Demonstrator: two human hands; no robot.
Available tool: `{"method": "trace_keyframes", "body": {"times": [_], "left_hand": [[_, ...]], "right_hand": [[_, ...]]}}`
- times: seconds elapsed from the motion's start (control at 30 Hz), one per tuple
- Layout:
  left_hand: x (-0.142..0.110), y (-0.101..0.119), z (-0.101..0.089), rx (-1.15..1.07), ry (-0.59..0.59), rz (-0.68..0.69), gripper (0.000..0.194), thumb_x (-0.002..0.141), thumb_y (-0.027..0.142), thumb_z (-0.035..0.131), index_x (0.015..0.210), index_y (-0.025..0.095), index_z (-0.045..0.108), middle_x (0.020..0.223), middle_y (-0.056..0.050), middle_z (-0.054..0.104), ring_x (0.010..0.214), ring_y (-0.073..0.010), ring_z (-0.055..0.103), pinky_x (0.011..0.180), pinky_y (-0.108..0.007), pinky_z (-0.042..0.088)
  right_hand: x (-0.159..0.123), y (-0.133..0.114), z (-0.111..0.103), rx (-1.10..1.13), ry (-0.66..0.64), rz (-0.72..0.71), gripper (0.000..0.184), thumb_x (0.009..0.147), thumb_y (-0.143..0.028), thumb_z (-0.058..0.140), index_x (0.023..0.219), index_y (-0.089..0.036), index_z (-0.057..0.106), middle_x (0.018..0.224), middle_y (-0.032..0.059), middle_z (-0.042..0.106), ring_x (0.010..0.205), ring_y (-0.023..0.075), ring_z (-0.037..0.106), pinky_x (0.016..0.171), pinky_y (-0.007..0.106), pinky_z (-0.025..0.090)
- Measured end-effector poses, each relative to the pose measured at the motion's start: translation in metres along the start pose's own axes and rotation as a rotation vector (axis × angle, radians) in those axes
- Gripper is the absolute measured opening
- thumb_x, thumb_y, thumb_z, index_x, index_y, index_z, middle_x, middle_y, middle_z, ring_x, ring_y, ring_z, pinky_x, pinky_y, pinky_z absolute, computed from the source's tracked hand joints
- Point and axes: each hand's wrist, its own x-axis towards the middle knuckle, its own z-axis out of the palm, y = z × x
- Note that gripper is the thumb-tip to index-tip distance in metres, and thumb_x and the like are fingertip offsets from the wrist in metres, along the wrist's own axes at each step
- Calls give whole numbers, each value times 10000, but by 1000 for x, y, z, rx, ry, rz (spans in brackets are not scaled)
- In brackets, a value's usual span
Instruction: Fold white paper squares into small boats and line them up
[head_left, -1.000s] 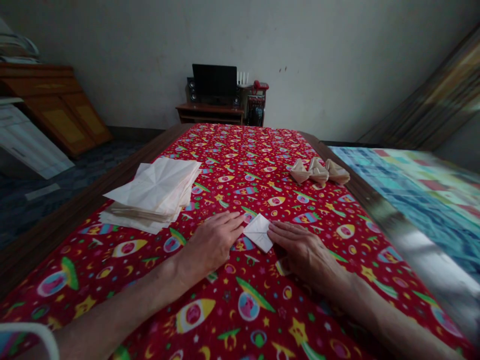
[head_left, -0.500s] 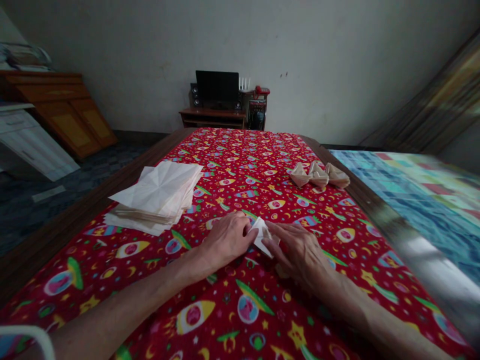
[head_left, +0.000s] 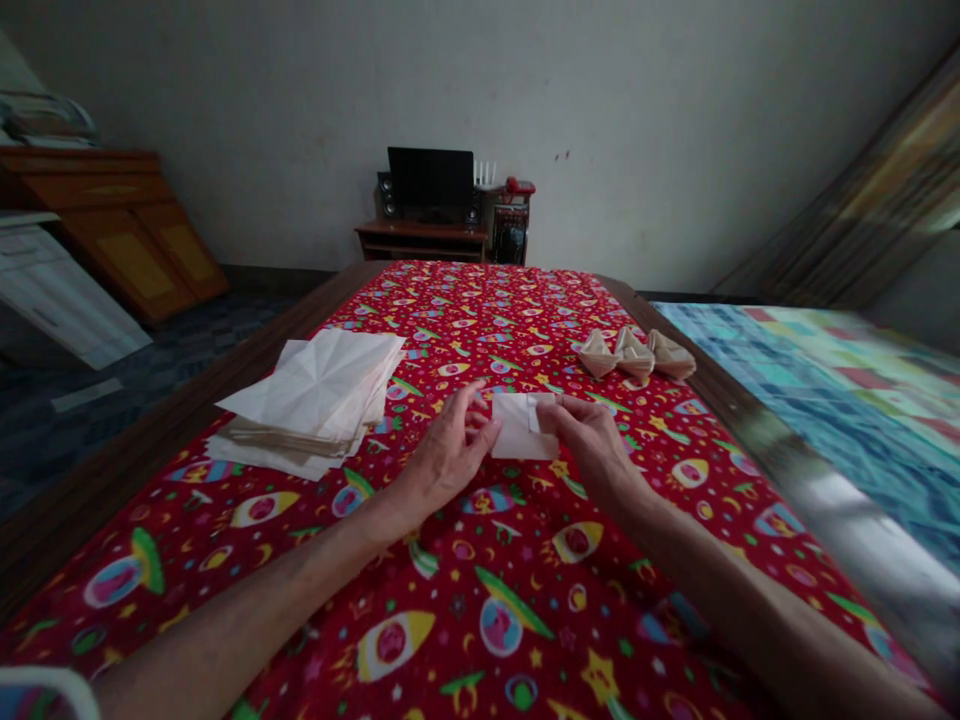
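A small folded piece of white paper is held just above the red patterned cloth, in front of me. My right hand pinches its right side between thumb and fingers. My left hand is at the paper's left edge with fingers apart; the thumb tip is at or close to that edge. To the left lies a stack of creased white paper sheets. At the right, several folded paper pieces are nested into three groups.
The cloth covers a table with a dark wooden edge. Beyond its far end stand a monitor and speakers on a low desk. A bed with a patchwork cover is on the right. Wooden cabinets stand at the left.
The folded paper has turned from a tilted, narrow shape to a flatter rectangle, and sits farther from me. My left fingers have opened away from it, while the right hand now pinches its right side.
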Motion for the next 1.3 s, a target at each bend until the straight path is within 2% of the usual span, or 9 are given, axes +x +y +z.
{"method": "trace_keyframes", "body": {"times": [0.1,0.23,0.4,0.5,0.63,0.83,1.0,1.17,1.3], "left_hand": [[1,-8,0,-235,-157,-99,502,870,347,497,1313,167,345,915,-49,620,775,-154,617,701,-278,513],[2,-7,-4,-191,-150,-49,522,833,241,538,1321,163,373,789,-8,628,712,-151,616,650,-246,487],[4,-8,-9,154,-267,103,373,840,104,472,1201,178,528,971,-43,650,873,-167,614,766,-265,478],[2,-9,-9,399,-263,275,348,863,112,480,1197,195,536,1061,-53,599,1001,-194,555,889,-323,442],[-8,-5,-9,534,-228,370,215,919,194,449,1087,179,584,1022,-64,543,994,-199,512,894,-339,429],[-15,-3,-15,442,-329,306,83,812,181,623,888,166,593,998,-55,552,997,-208,500,907,-344,417],[-6,-10,-22,242,-420,250,89,766,100,646,794,167,595,940,-33,582,932,-171,539,867,-298,434],[-4,-14,-29,93,-427,273,85,792,91,612,758,170,615,887,-22,613,904,-151,559,859,-269,431],[-4,-14,-28,89,-425,270,89,774,83,627,750,168,620,898,-27,625,918,-157,566,860,-269,432]], "right_hand": [[-8,5,2,141,-8,81,271,731,-419,603,670,-157,572,597,-11,552,531,106,480,495,219,378],[-13,10,4,75,-90,116,291,721,-446,609,670,-164,557,577,-10,556,508,109,496,486,225,393],[-9,19,-1,-438,-126,-202,285,727,-240,602,1007,-206,556,761,-9,644,590,116,539,545,227,393],[-9,23,-4,-743,-167,-363,154,749,-173,583,899,-195,556,749,-9,611,606,112,520,562,225,364],[-13,28,-7,-874,-174,-451,37,807,-213,587,806,-177,580,781,17,579,668,124,521,600,231,369],[-21,34,-10,-880,-196,-613,121,851,-156,530,816,-170,646,797,46,571,675,125,500,586,224,371],[-27,29,-9,-938,-335,-783,256,887,-107,443,918,-204,679,841,59,582,749,145,500,616,235,395],[-32,26,-11,-961,-453,-776,275,858,-157,508,1066,-242,667,909,76,566,801,169,500,671,273,436],[-33,26,-14,-1033,-543,-757,451,789,-147,574,1208,-313,588,1021,84,530,879,200,486,723,323,438]]}}
